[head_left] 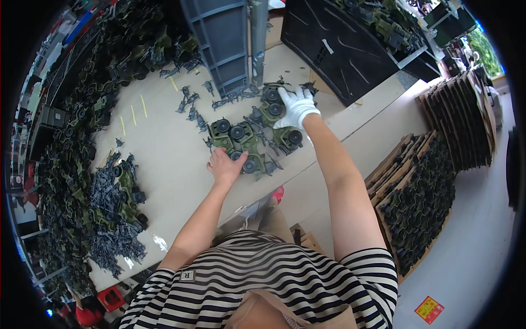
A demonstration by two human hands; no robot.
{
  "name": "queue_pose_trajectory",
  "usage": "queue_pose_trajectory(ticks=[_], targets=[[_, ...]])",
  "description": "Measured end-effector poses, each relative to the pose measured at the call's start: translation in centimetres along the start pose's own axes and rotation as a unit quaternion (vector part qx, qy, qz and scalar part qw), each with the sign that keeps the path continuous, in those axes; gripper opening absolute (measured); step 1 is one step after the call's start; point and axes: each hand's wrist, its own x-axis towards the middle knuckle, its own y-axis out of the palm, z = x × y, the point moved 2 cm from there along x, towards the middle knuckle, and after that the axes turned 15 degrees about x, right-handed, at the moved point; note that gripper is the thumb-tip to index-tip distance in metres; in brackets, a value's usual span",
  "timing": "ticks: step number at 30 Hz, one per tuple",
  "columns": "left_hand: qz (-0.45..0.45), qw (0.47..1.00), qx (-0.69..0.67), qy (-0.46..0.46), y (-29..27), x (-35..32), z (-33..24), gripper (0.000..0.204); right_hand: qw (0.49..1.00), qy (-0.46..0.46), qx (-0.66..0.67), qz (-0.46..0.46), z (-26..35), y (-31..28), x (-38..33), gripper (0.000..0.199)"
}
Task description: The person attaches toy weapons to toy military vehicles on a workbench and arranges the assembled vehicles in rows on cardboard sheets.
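Observation:
Several green toy military vehicles with black wheels lie wheels-up on the pale worktable. My bare left hand (223,166) is at the near left of one toy vehicle (253,143), its thumb and fingers closed on the edge by a wheel. My right hand (297,106), in a white glove, rests with fingers spread over the right side of another toy vehicle (272,109). What lies under that palm is hidden. Small dark grey plastic parts (189,101) are scattered beyond and left of the vehicles.
A grey ribbed plastic bin (222,46) and a metal post (258,44) stand beyond my hands. Right of them is a black crate (342,46). Piles of grey parts (112,189) and green vehicles lie at left. Stacked cardboard sheets (457,120) stand at right.

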Motion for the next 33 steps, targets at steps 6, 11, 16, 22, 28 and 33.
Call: queue_pose_trajectory(ticks=[6, 11, 16, 22, 28, 33], targets=[[0.006, 0.996, 0.041, -0.077, 0.1, 0.9, -4.1, 0.075, 0.991, 0.058, 0.11, -0.041, -1.8, 2.0, -1.8, 0.088], [-0.109, 0.991, -0.072, 0.007, 4.6, 5.3, 4.0, 0.063, 0.973, 0.029, 0.205, -0.102, 0.8, 3.2, -2.2, 0.053], [-0.041, 0.989, -0.135, 0.041, 4.8, 6.1, 1.5, 0.053, 0.957, 0.09, 0.267, -0.064, -2.8, -0.5, -5.9, 0.077], [0.069, 0.95, -0.302, 0.022, -0.1, 3.1, 3.5, 0.035, 0.838, 0.119, 0.499, -0.187, -7.2, -6.0, -20.2, 0.092], [0.182, 0.855, -0.476, 0.096, -5.3, -4.2, -11.0, 0.027, 0.582, 0.258, 0.678, -0.366, -17.9, -2.3, -34.2, 0.101], [0.331, 0.794, -0.488, 0.146, -1.5, -7.9, -26.1, 0.052, 0.507, 0.318, 0.611, -0.518, -25.8, -0.6, -46.4, 0.096]])
